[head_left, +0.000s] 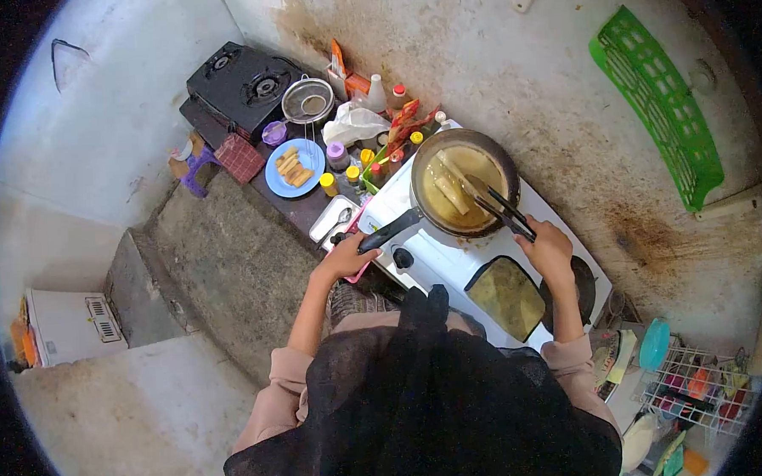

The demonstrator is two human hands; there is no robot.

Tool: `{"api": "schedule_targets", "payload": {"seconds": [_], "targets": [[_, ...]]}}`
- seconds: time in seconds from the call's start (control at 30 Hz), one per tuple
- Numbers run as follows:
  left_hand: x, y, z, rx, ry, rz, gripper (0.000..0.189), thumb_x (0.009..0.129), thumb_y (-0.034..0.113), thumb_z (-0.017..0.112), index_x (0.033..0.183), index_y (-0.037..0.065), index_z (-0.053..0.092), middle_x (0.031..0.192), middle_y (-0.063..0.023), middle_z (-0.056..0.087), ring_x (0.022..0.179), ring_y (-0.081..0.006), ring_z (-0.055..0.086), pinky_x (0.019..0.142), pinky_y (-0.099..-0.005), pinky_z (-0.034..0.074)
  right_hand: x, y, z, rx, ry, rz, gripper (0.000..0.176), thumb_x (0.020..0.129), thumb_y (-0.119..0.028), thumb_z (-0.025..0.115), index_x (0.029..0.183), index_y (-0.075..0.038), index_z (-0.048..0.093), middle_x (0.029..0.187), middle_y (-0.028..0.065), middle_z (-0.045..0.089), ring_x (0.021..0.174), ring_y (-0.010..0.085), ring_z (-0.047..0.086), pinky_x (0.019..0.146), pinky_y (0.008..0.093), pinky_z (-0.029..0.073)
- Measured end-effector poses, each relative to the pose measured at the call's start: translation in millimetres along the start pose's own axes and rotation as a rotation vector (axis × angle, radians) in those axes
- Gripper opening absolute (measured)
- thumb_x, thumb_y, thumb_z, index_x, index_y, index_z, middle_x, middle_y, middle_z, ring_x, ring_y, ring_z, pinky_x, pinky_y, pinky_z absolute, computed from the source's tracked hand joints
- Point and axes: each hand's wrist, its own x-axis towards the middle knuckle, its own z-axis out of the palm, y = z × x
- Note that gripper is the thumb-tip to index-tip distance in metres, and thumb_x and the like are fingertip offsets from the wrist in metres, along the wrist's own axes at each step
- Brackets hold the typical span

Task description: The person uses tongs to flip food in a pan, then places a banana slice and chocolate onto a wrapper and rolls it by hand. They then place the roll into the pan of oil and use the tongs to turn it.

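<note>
My left hand (344,258) is wrapped round the black handle (391,231) of a frying pan (421,204) on the white stove (437,265). Inside the pan, pale long rolls (457,194) lie in yellowish oil. With my right hand (549,249) I grip a pair of black tongs (509,205), whose tips reach into the oil beside the rolls. A dark-edged square cloth (507,294) rests on the stove between my forearms.
A blue plate (274,176) with several browned rolls stands at the left, near a wire strainer (309,100) and a black gas stove (247,84). Sauce bottles (375,94) and seasoning jars (337,155) crowd beside the pan. At lower right sits a wire basket (702,390).
</note>
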Motion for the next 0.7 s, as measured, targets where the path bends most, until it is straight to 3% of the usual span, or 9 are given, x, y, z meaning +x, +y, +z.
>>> {"api": "schedule_targets", "payload": {"seconds": [0.6,0.7], "targets": [[-0.9,2.7,-2.8,-0.012,-0.021,-0.02,0.04,0.08,0.037,0.062,0.103,0.005,0.052,0.073,-0.0068,0.057,0.067,-0.0157,0.055,0.059,-0.0309,0.044,0.1,4.2,-1.9,0.178,0.032,0.053,0.043,0.077,-0.04,0.059,0.11,-0.012,0.06,0.084,0.015,0.062,0.084,0.0311,0.059,0.071,0.0409,0.047],[0.2,-3.9,0.6,0.011,0.009,-0.007,0.041,0.08,0.038,0.062,0.102,0.005,0.052,0.074,-0.0075,0.057,0.068,-0.0167,0.055,0.061,-0.0318,0.043,9.9,29.3,16.0,0.302,0.127,0.06,0.043,0.079,-0.043,0.057,0.105,-0.009,0.063,0.075,0.0116,0.062,0.068,0.0254,0.061,0.061,0.0368,0.048]]}}
